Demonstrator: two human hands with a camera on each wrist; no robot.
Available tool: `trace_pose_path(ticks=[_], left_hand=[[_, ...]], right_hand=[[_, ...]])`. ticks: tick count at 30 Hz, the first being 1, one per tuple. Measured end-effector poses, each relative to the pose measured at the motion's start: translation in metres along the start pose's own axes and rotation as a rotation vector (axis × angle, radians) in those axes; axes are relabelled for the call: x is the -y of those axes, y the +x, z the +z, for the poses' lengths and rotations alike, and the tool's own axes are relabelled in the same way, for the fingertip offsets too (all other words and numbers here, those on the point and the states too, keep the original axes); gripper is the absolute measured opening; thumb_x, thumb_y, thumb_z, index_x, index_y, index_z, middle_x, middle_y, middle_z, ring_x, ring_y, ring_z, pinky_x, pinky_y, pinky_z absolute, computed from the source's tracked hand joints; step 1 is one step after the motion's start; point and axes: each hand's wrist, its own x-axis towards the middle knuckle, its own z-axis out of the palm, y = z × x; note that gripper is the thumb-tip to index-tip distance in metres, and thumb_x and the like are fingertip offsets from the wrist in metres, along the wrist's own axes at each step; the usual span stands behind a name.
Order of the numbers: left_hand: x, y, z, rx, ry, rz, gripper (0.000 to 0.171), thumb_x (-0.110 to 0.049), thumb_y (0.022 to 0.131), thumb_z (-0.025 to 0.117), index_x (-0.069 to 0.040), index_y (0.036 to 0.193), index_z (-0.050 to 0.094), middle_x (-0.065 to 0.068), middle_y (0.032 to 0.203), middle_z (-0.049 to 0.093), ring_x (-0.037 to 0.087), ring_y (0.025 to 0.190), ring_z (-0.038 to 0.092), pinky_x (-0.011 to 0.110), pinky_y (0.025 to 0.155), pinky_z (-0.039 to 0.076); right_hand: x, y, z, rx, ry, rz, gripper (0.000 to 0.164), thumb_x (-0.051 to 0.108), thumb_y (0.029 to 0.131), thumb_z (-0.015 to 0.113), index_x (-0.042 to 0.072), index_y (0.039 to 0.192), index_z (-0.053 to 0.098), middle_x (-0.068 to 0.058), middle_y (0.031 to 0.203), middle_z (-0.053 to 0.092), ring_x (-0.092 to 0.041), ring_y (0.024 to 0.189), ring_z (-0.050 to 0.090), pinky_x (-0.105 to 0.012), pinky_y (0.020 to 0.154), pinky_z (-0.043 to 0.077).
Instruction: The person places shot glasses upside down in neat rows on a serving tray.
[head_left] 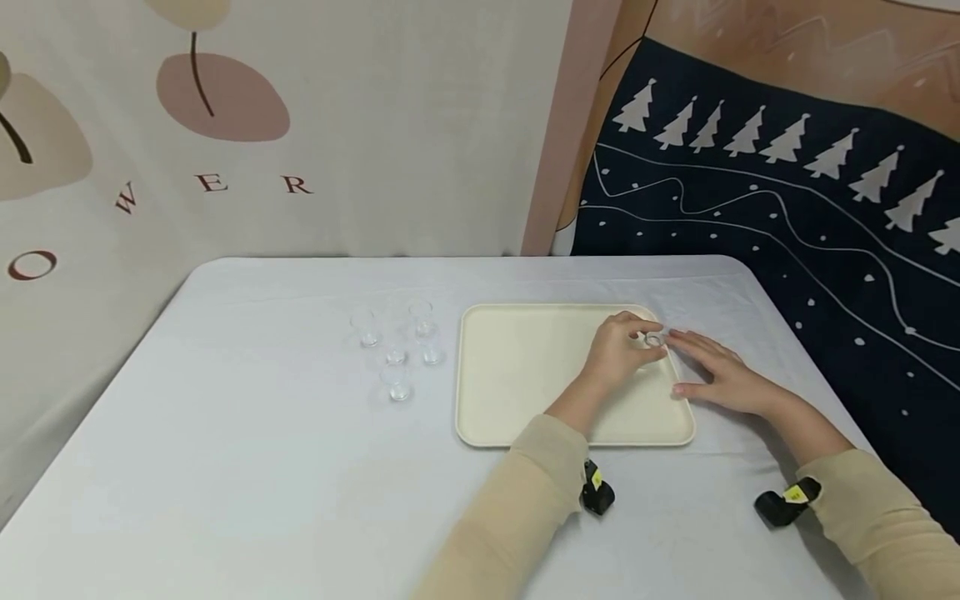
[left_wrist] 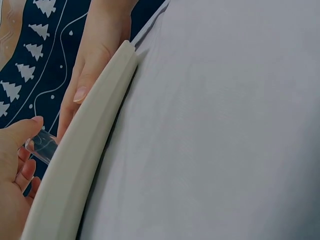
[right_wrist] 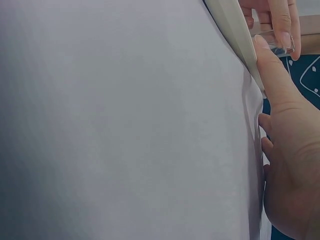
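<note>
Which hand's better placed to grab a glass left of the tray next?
Probably the left hand: it's nearer those clear glasses, though it must first release the glass it pinches. The right hand, fingers extended, grips nothing but is farther off, by the right edge of the tray.

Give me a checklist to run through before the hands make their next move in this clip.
1. Grip on the small glass: ok; the left hand pinches it between thumb and fingers.
2. Small glass set down on the tray: cannot tell; the tray's edge hides part of it in the left wrist view.
3. Right hand free: ok; it holds nothing.
4. Right hand well away from the small glass: not ok; its fingertips are right beside it.
5. Tray flat on the table: ok.
6. Other glasses clear of the tray: ok; five stand to its left.
</note>
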Motion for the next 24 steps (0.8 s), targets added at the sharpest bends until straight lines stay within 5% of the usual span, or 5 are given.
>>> trace_pose_path(ticks=[11,18,24], left_hand=[[-0.006,-0.008,-0.018,-0.049,-0.105,0.004,0.041,-0.021,0.081,0.08,-0.011,0.119,0.068,-0.003,0.111,0.06,0.013,0.098,0.054,0.015,0.079,0.041],[-0.017,-0.018,-0.046,-0.119,-0.168,0.071,0.042,-0.019,0.08,0.08,-0.009,0.119,0.068,-0.001,0.111,0.061,0.023,0.103,0.055,0.03,0.088,0.046],[-0.031,-0.029,-0.079,-0.128,-0.183,0.095,0.043,-0.02,0.081,0.079,-0.01,0.121,0.067,0.0,0.111,0.062,0.016,0.101,0.054,0.023,0.082,0.045]], right_hand=[[-0.001,-0.001,0.001,0.0,-0.005,-0.006,0.078,0.033,0.086,0.072,0.011,0.149,0.031,-0.024,0.153,0.021,-0.048,0.138,0.01,-0.074,0.098,0.006],[0.001,-0.001,0.0,0.005,-0.006,0.012,0.079,0.034,0.086,0.071,0.011,0.15,0.03,-0.024,0.153,0.02,-0.048,0.138,0.009,-0.074,0.098,0.005],[0.001,-0.001,0.001,0.01,-0.004,0.017,0.079,0.034,0.087,0.07,0.012,0.151,0.029,-0.024,0.153,0.019,-0.049,0.138,0.009,-0.074,0.098,0.005]])
